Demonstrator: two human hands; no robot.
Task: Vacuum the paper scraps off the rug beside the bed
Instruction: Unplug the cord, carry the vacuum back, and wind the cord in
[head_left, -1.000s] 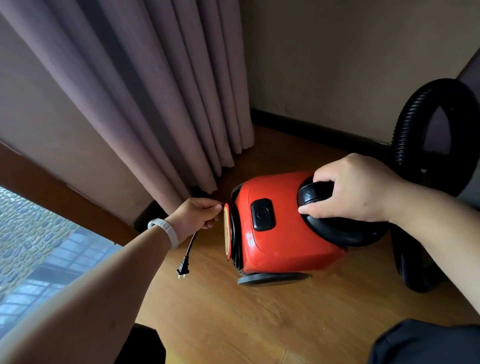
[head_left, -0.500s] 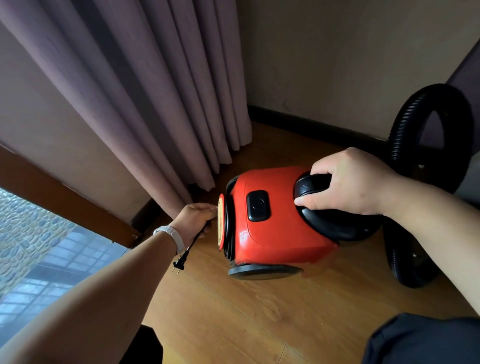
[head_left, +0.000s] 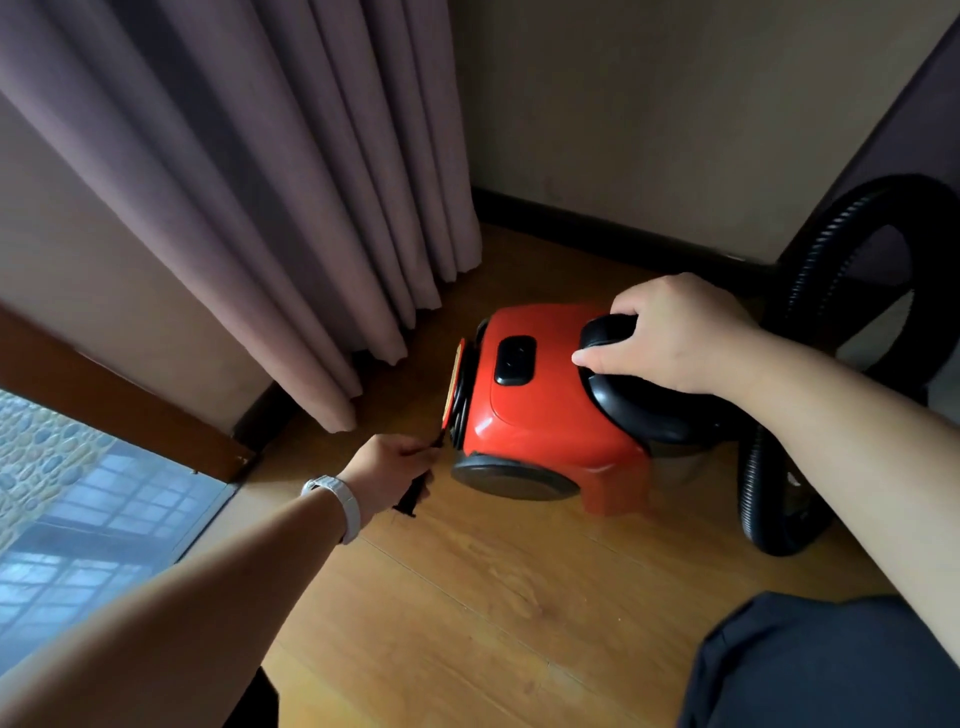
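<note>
A red canister vacuum cleaner stands on the wooden floor near the room's corner. My right hand grips its black carry handle on top. My left hand, with a white band on the wrist, pinches the black power cord at the vacuum's rear end, and the plug hangs just below my fingers. A black ribbed hose loops up from the vacuum's right side. No rug, bed or paper scraps are in view.
Mauve curtains hang down to the floor left of the vacuum. A beige wall with a dark skirting board closes the corner behind. A floor-level window with a wooden frame lies at the left. My dark trouser knee shows bottom right.
My left hand has drawn back from the vacuum's rear toward me with the cord and plug. My right hand keeps its grip on the handle.
</note>
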